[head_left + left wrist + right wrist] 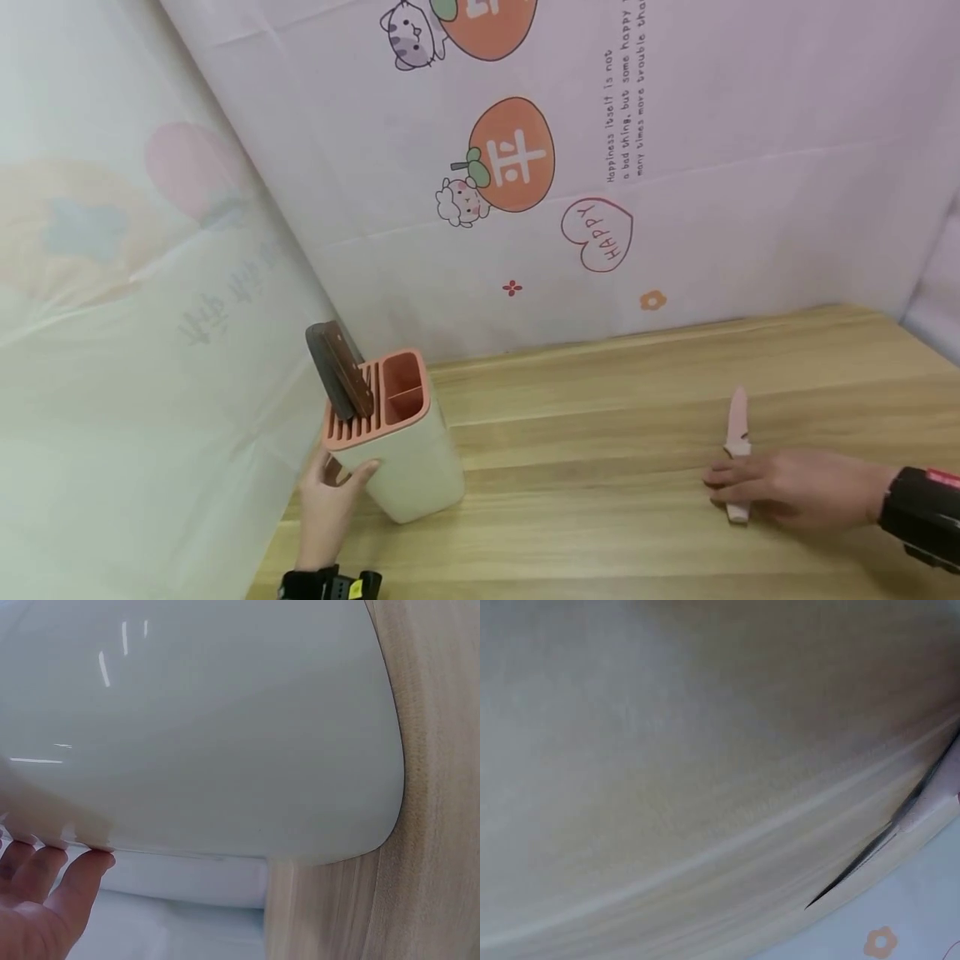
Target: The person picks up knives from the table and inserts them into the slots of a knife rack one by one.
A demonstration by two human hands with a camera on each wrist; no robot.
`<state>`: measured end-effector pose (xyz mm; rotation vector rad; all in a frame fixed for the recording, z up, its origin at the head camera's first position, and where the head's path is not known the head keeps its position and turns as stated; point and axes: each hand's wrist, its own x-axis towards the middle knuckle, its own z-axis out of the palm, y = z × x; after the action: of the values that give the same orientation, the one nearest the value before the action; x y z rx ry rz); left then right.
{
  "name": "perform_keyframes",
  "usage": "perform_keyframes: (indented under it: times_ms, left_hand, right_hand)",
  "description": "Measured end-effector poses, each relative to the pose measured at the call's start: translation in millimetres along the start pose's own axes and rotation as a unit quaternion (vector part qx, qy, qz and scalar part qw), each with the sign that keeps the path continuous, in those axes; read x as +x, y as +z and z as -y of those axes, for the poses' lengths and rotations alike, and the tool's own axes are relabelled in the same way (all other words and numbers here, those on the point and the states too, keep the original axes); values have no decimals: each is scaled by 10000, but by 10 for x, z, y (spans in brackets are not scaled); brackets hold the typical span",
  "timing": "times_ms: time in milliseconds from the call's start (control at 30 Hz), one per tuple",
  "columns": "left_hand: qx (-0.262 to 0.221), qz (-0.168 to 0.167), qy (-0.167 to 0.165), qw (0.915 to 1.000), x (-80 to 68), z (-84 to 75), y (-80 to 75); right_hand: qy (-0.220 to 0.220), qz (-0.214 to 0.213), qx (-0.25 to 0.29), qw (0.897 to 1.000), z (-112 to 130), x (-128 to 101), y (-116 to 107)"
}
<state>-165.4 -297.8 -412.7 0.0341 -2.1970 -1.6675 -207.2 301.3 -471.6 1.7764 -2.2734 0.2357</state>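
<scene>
**Holding a knife block, hand laid over a pink knife**

Steadying item one: knife block, cream body with a salmon-pink slotted top, tilted, standing at about 8 o'clock on the wooden tabletop, close to the left wall cloth. One dark brown handle juts from its slots, leaning toward 11 o'clock. The open compartment beside the slots shows nothing inside.

Left hand: grip curled round the block's near-left side, thumb on the front face, fingers behind. The left wrist view shows fingertips touching the glossy pale wall of the block.

Item two: pink knife, lying flat at about 4 o'clock, well apart from the block, tip pointing to 12 o'clock.

Right hand: laid flat across the knife's handle, fingers stretched toward 9 o'clock, grip relaxed and pinching nothing; the blade shows beyond the fingers.

Backdrop: patterned cloth with orange fruit, cartoon animals and a "HAPPY" heart, hung at 12 o'clock.
</scene>
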Motion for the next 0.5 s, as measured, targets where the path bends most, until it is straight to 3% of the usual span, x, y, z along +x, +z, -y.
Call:
perform_keyframes:
  times_ms: [500]
  left_hand:
    - [-18, 54, 66, 10000, 28, 23, 16]
  right_hand:
    - [-592, -327, -331, 9972, -65, 74, 28]
